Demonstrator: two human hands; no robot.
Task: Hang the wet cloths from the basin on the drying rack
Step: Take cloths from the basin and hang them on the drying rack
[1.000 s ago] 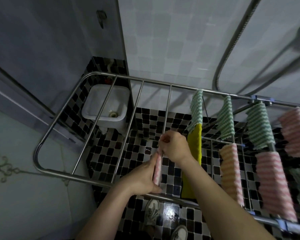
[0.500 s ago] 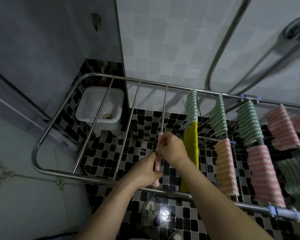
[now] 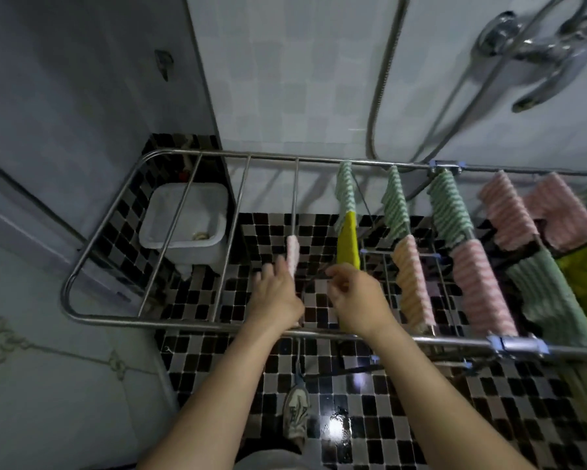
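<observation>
— Cloth [image 3: 292,254] placement first: where is it?

— The pink one hangs over a rail of the drying rack [image 3: 197,325], just left of the yellow cloth [image 3: 348,244]. My left hand [image 3: 277,296] touches its lower edge, fingers loosely spread. My right hand [image 3: 360,300] is beside it, fingers curled, seemingly gripping nothing, though blur hides the tips.

— How to finish well?

— I'd even both halves so it won't slide off.

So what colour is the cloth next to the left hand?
Pale pink cloth, draped over a rack bar by the left hand; head view, somewhat blurred.
</observation>
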